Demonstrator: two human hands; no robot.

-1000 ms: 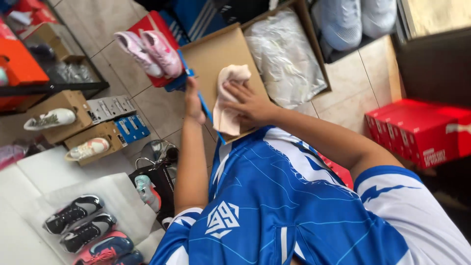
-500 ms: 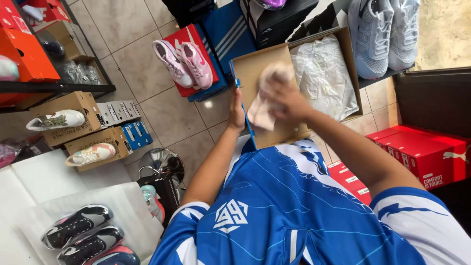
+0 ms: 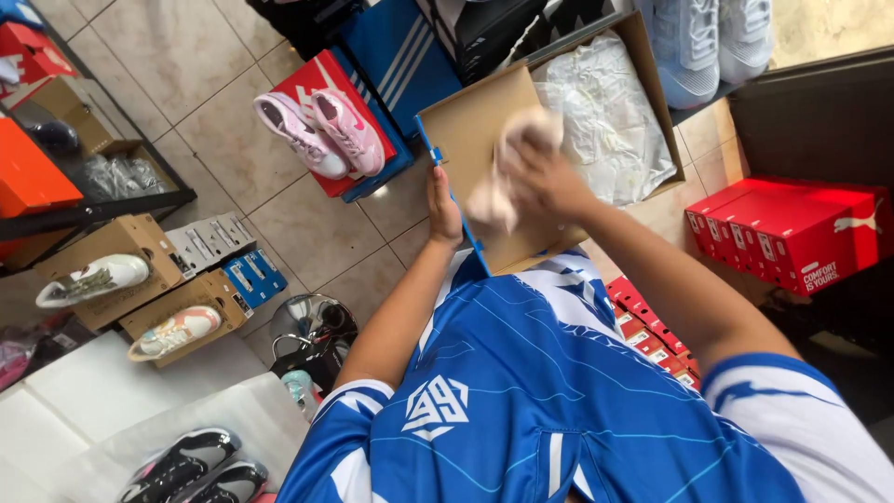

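My left hand (image 3: pixel 443 207) grips the blue left edge of an open cardboard shoe box lid (image 3: pixel 470 130), holding it up in front of my blue jersey. My right hand (image 3: pixel 543 177) presses a pale pink cloth (image 3: pixel 498 186) against the brown inside of that lid. The box's other half (image 3: pixel 643 56), hinged to the right, is filled with crumpled white wrapping paper (image 3: pixel 601 112).
A pair of pink sneakers (image 3: pixel 321 130) rests on red and blue boxes on the tiled floor. Red shoe boxes (image 3: pixel 792 233) are stacked at right. Light blue shoes (image 3: pixel 708 42) sit at top right. Brown boxes with single shoes (image 3: pixel 93 279) and a rack stand left; black shoes (image 3: pixel 182 466) lie at bottom left.
My right hand has slid the cloth upward and to the right across the lid. The view has shifted, so the box sits higher in the frame.
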